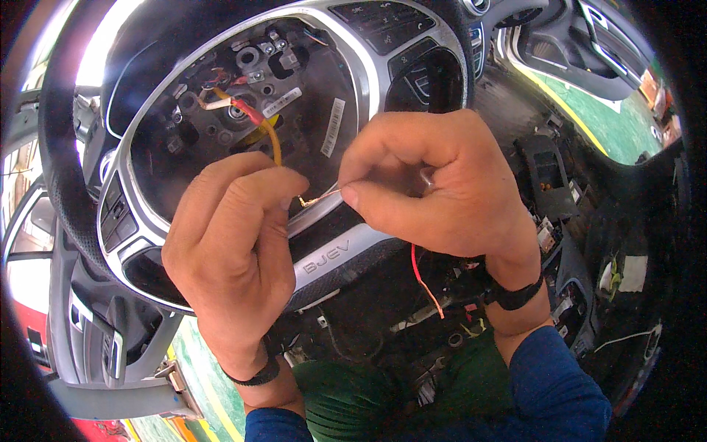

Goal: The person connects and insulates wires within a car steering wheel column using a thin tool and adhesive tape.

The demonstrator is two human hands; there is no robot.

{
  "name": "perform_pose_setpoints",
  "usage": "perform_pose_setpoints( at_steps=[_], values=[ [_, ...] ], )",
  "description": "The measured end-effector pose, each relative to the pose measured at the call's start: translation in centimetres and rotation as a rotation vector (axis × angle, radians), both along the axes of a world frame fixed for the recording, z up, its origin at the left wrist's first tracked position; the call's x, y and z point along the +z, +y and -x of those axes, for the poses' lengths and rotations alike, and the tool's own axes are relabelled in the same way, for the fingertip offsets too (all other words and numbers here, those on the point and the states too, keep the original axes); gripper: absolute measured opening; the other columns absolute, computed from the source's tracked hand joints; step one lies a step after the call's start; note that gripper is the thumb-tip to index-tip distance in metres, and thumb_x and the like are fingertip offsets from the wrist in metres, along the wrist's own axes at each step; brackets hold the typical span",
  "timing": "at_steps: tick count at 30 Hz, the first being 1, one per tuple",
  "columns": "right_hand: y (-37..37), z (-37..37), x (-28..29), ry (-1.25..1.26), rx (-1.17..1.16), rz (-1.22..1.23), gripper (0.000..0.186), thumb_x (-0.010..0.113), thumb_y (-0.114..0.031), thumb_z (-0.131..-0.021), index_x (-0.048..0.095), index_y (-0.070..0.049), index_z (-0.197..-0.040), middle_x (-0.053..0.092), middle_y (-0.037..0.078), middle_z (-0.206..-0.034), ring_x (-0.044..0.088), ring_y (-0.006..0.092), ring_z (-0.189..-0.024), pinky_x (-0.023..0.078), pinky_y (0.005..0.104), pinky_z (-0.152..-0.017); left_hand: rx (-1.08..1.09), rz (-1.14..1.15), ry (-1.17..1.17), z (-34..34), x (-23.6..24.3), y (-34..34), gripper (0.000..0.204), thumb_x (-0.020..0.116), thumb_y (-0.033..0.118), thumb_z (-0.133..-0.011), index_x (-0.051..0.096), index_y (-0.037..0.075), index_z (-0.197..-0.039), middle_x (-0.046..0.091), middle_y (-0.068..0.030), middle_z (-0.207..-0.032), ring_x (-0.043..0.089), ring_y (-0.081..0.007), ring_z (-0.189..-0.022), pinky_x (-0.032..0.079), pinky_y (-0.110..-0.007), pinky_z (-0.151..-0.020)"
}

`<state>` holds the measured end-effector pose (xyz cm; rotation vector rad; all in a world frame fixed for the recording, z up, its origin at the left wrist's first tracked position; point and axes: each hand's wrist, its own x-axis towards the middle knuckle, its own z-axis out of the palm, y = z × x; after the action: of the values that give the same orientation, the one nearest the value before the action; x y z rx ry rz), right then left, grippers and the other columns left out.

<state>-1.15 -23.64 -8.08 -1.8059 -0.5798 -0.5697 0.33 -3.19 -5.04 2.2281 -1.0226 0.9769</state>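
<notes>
- Left hand (232,250) pinches a thin orange wire (274,140) (bare copper tip).
- Right hand (434,180) grips the tip.
- Behind: stripped steering wheel (66,184), silver-trimmed.

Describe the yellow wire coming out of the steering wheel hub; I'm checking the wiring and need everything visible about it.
The yellow wire is thin, plastic-insulated, with a red sleeved section near the open hub of the steering wheel. It curves down from the hub's centre into the left hand, pinched in its fingers. A bare, coppery end sticks out toward the right hand, whose fingertips pinch its tip.
</notes>
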Motion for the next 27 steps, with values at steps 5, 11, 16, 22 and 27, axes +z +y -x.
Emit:
perform_pose_setpoints(
  at_steps=[5, 11, 16, 22, 27],
  values=[
    [-0.1, -0.1, 0.1, -0.045, 0.008, -0.021, 0.007, 0.075, 0.002, -0.081, 0.072, -0.005, -0.083, 0.066, -0.004, -0.069, 0.052, -0.0002, -0.057, 0.035, 0.0190, -0.050, 0.026, 0.037, 0.070, 0.4, 0.1, -0.4, 0.009, 0.068, -0.007, -0.083, 0.069, 0.001, -0.087, 0.069, -0.0127, -0.094, 0.067, -0.0214, -0.085, 0.052, -0.030, -0.076],
    [-0.1, 0.1, 0.5, -0.123, -0.053, 0.020, 0.009, 0.077, 0.002, -0.078, 0.073, -0.005, -0.081, 0.067, -0.002, -0.071, 0.053, 0.0013, -0.058, 0.036, 0.0189, -0.050, -0.015, 0.030, -0.053, -0.3, 0.0, -0.2, 0.018, 0.070, -0.008, -0.079, 0.072, 0.006, -0.089, 0.068, -0.0100, -0.092, 0.066, -0.0224, -0.071, 0.050, -0.028, -0.062],
    [-0.1, 0.4, 0.6, -0.135, -0.068, 0.049, 0.009, 0.077, 0.002, -0.078, 0.074, -0.005, -0.082, 0.068, -0.001, -0.072, 0.055, 0.0025, -0.059, 0.039, 0.0196, -0.050, -0.013, 0.058, 0.038, 0.2, 0.0, -0.4, 0.015, 0.069, -0.009, -0.080, 0.070, 0.003, -0.090, 0.069, -0.0120, -0.094, 0.067, -0.0222, -0.079, 0.051, -0.029, -0.070],
    [0.2, 0.5, 0.6, -0.196, -0.112, 0.087, 0.010, 0.078, 0.002, -0.078, 0.073, -0.006, -0.083, 0.070, 0.002, -0.077, 0.061, 0.0078, -0.062, 0.046, 0.0224, -0.053, -0.039, 0.051, -0.025, -0.3, -0.1, -0.1, 0.018, 0.070, -0.008, -0.080, 0.072, 0.006, -0.090, 0.068, -0.0103, -0.093, 0.066, -0.0217, -0.071, 0.050, -0.028, -0.062],
    [0.2, 0.7, 0.9, -0.260, -0.192, 0.167, 0.012, 0.078, 0.003, -0.077, 0.073, -0.005, -0.084, 0.070, 0.005, -0.079, 0.066, 0.0127, -0.064, 0.049, 0.0240, -0.055, -0.036, 0.066, -0.002, -0.2, 0.0, -0.2, 0.017, 0.069, -0.008, -0.080, 0.072, 0.006, -0.090, 0.068, -0.0098, -0.093, 0.066, -0.0213, -0.070, 0.050, -0.028, -0.062]
  ],
)
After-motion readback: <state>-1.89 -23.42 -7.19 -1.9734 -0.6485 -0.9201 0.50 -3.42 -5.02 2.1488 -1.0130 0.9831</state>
